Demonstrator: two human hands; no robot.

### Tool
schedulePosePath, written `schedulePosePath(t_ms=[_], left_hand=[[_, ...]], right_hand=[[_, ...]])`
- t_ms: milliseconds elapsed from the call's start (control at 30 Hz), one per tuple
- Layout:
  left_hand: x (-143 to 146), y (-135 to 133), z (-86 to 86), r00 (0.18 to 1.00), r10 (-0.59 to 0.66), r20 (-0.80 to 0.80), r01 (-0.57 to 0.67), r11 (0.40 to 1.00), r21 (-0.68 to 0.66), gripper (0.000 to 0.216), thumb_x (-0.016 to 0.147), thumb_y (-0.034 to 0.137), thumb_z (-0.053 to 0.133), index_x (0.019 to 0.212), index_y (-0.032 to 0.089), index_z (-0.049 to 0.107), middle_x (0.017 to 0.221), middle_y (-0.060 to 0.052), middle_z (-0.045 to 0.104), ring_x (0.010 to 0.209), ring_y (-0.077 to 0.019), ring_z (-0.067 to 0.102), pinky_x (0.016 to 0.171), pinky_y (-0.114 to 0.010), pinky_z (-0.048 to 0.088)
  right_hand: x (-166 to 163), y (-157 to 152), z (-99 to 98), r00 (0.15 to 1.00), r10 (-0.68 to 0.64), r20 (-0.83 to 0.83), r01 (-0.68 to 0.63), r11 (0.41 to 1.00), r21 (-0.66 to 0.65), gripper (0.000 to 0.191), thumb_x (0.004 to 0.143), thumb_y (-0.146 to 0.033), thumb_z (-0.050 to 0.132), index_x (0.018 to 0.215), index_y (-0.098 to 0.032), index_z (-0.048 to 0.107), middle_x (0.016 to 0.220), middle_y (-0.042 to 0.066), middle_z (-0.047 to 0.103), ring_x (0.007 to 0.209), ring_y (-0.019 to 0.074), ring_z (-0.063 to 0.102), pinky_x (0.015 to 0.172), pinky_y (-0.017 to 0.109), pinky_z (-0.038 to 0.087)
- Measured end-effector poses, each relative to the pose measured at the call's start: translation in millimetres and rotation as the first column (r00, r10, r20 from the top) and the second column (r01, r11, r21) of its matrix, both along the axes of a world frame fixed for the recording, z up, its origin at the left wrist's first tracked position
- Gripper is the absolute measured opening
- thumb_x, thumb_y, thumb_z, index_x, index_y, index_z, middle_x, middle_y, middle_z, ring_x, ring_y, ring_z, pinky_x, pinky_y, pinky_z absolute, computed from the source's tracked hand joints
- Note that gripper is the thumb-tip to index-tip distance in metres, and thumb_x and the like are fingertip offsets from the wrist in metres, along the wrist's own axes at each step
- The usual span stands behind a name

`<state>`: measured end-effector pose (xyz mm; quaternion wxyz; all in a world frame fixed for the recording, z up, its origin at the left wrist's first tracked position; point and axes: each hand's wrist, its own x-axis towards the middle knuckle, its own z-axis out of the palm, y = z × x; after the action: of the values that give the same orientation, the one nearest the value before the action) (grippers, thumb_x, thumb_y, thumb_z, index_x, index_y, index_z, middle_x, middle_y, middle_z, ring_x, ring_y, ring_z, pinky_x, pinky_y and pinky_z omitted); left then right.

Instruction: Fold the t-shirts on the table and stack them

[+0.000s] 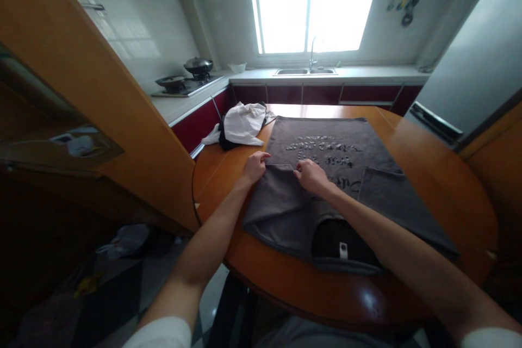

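A dark grey T-shirt [285, 206] with raised black lettering lies spread on a round wooden table [261, 283]. Its neck opening, with a small white label inside, faces me, and both sleeves lie folded inward over the body. At the left side, my left hand [256, 166] is closed, thumb and finger pinching the cloth near the outer corner of the left sleeve's hem. My right hand [312, 175] pinches the inner corner of that same hem, its forearm crossing over the shirt. The fingertips partly hide the cloth they grip.
A heap of white and black clothes [243, 124] sits at the table's far left edge. Beyond are a counter with a sink [305, 72], a stove with a wok [198, 65], and a fridge [460, 65] at right. A wooden partition [134, 136] stands close on the left.
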<state>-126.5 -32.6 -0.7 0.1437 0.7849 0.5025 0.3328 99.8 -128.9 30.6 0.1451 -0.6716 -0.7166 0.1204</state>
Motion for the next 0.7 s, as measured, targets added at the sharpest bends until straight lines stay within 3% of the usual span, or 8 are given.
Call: schedulePosePath(t_ms=[100,233,333,467,700], left_hand=[[-0.5,4.1,-6.9,0.996,-0.038,-0.075,0.038,0.999,-0.003,0.026,0.089,0.018,0.049,0.094,0.018,0.075,0.104,-0.009,0.073,0.104,-0.0234,0.066,0.1,-0.036,0.051],[-11.0,16.1,-16.5,0.993,-0.023,-0.118,0.026,0.999,0.026,0.023,0.09,0.032,0.054,0.083,0.018,0.071,0.101,-0.01,0.069,0.102,-0.0254,0.063,0.101,-0.04,0.049],[-17.6,26.5,-22.6,0.991,0.01,-0.134,-0.005,0.999,0.035,0.029,0.092,0.038,0.052,0.078,0.019,0.069,0.103,-0.011,0.067,0.102,-0.0258,0.062,0.101,-0.041,0.048],[-20.0,32.4,-25.9,0.981,0.025,-0.195,-0.021,1.0,0.022,0.037,0.095,0.045,0.048,0.078,0.02,0.071,0.11,-0.012,0.066,0.106,-0.0273,0.06,0.103,-0.044,0.046],[-15.6,21.8,-19.7,0.98,0.065,-0.186,-0.06,0.998,0.035,0.03,0.092,0.04,0.052,0.092,0.018,0.073,0.11,-0.013,0.066,0.108,-0.0292,0.06,0.104,-0.046,0.047]], right_hand=[[-9.7,36.6,-2.2,0.997,0.017,-0.076,-0.015,1.0,0.027,0.032,0.097,-0.036,0.057,0.116,-0.014,0.071,0.126,0.016,0.066,0.119,0.0253,0.06,0.099,0.031,0.044],[-20.6,64.4,-7.6,0.986,0.037,-0.163,-0.043,0.999,-0.033,0.021,0.087,-0.035,0.072,0.095,-0.016,0.076,0.111,0.014,0.071,0.109,0.026,0.062,0.094,0.031,0.046],[-22.9,70.6,-9.8,0.978,0.04,-0.206,-0.046,0.998,-0.029,0.012,0.083,-0.025,0.074,0.092,-0.018,0.074,0.1,0.007,0.073,0.096,0.0209,0.065,0.085,0.027,0.048],[-19.5,73.3,-9.1,0.957,0.034,-0.289,-0.034,0.999,0.006,0.02,0.087,-0.025,0.069,0.106,-0.019,0.069,0.099,0.004,0.073,0.085,0.0158,0.064,0.075,0.023,0.048],[-0.1,79.6,-10.1,0.915,-0.008,-0.404,0.025,0.999,0.036,0.031,0.085,-0.03,0.075,0.112,-0.019,0.066,0.087,0.003,0.071,0.078,0.0169,0.065,0.076,0.027,0.048]])
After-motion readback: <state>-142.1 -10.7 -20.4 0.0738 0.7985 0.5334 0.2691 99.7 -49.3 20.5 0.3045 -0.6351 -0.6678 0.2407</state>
